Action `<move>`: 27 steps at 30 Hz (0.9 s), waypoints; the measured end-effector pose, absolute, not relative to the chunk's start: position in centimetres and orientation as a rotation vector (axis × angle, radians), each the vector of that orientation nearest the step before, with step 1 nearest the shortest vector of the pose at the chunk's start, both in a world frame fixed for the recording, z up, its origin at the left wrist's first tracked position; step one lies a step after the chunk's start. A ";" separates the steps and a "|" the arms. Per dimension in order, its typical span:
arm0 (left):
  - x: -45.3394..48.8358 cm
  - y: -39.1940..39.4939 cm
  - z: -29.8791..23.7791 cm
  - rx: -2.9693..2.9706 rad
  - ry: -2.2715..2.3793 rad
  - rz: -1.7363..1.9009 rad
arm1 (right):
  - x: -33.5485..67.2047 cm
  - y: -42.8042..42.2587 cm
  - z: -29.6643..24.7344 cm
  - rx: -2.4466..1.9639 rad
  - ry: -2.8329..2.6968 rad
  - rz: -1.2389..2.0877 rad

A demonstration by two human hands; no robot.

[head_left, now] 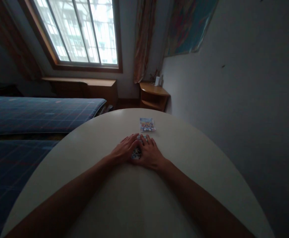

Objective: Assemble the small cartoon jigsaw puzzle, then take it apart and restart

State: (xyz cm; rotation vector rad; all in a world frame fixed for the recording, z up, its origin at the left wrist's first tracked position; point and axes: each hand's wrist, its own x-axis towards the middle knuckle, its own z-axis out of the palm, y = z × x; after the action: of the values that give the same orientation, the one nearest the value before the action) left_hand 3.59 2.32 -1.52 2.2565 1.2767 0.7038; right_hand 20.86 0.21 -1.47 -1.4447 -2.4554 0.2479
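The left hand (126, 147) and the right hand (149, 152) come together from either side, palms down, making a loose ring around a speckled pile (136, 153) of small pieces. Neither hand is clenched: the fingers lie extended and slightly bent, pointing away from the body, and the two hands seem to touch, or very nearly, beyond the pile and at its near side. The pile shows in the gap between them, with a further bit of it visible by the fingertips at the far end; the rest is hidden under the hands. Whether either one pinches any single piece, I cannot tell.

Just beyond the fingertips, a little to the right, a colourful card (147, 125) lies flat, apart from both hands. Under all this is a pale round table (94, 145), its edge curving around on both sides of the forearms.

Left of the grip, past the table's edge, are a blue plaid mattress (40, 112) and a similar dark plaid surface nearer the body. Farther ahead stand a desk (101, 82) beneath a barred window (79, 36), a curtain (145, 39) and a corner shelf (154, 89). Right of the grip rises a plain wall (233, 112), with a poster (191, 26) high up.
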 end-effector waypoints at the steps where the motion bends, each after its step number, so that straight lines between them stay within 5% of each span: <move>1: 3.6 2.4 -1.6 2.233 1.293 0.732 | 20.6 0.6 -1.5 -1.436 -2.461 0.244; 14: 3.3 3.3 -0.8 2.030 1.507 1.097 | 19.6 2.6 -0.4 -1.160 -2.185 0.253; 27: 4.0 2.2 -1.7 2.552 1.419 0.526 | 25.0 -0.1 -1.0 -1.336 -2.254 0.239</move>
State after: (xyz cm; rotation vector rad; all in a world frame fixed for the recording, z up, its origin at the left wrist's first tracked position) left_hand 4.02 2.18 -1.65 2.5523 1.4187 0.5258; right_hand 25.02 -0.08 -0.96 -1.3365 -2.2541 0.2393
